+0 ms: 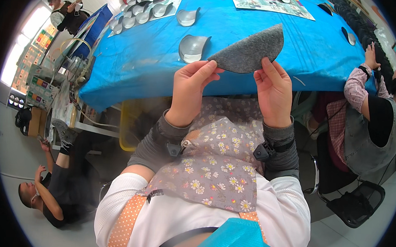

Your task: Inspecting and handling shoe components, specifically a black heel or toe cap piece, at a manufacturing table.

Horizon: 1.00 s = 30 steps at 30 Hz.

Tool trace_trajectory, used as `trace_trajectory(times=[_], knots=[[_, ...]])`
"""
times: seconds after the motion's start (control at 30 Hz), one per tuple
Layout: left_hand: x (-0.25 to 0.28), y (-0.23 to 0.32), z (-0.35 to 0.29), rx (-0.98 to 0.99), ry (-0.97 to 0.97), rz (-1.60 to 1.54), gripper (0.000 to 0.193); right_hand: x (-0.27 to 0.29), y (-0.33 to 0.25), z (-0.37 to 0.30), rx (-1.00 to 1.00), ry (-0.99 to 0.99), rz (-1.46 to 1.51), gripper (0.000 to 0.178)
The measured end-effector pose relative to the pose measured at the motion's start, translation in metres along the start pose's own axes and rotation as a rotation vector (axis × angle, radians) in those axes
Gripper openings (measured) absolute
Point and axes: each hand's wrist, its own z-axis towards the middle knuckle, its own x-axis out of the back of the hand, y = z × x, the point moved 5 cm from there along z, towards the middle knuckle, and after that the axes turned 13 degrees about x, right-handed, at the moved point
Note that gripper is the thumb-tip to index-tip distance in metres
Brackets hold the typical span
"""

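Between my two hands is a grey felt half-moon piece (251, 49), flecked and dark along its lower edge, held up over the table's near edge. My left hand (191, 85) pinches its left corner between thumb and fingers. My right hand (275, 89) grips the lower edge towards the right end, thumb on the near face and fingers behind. Just beyond my left hand, a curved shiny grey piece (193, 49) lies on the blue table cover (296, 43). A similar curved piece (188, 17) rests farther back.
Several curved grey pieces (143, 15) cluster at the far left on printed sheets. Another printed sheet (272, 5) lies at the back. A dark stacked row (368, 29) runs along the right. Co-workers sit right (373, 115) and left (51, 192); a person (69, 14) stands far left.
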Motion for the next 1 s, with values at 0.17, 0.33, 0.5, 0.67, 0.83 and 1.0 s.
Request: trace_trajectory(times=[0.17, 0.33, 0.5, 0.67, 0.83, 1.0], knots=[[-0.001, 0.002, 0.001, 0.015, 0.005, 0.004, 0.013, 0.002, 0.001, 0.001, 0.013, -0.014, 0.000, 0.009], [0.001, 0.000, 0.002, 0.024, -0.006, -0.014, 0.012, 0.001, 0.000, 0.001, 0.012, -0.012, 0.001, 0.013], [0.000, -0.001, 0.003, 0.016, -0.017, -0.024, 0.012, 0.002, 0.000, 0.001, 0.020, -0.017, 0.004, 0.013], [0.001, -0.003, 0.004, 0.045, -0.028, -0.050, 0.012, 0.002, 0.000, 0.001, 0.035, -0.023, -0.013, 0.015], [0.007, -0.005, 0.006, 0.040, -0.046, -0.061, 0.013, -0.004, -0.002, 0.000, 0.077, -0.068, -0.069, 0.017], [0.012, -0.009, 0.008, 0.069, -0.058, -0.071, 0.013, -0.008, -0.006, -0.001, 0.133, -0.094, -0.177, 0.019]])
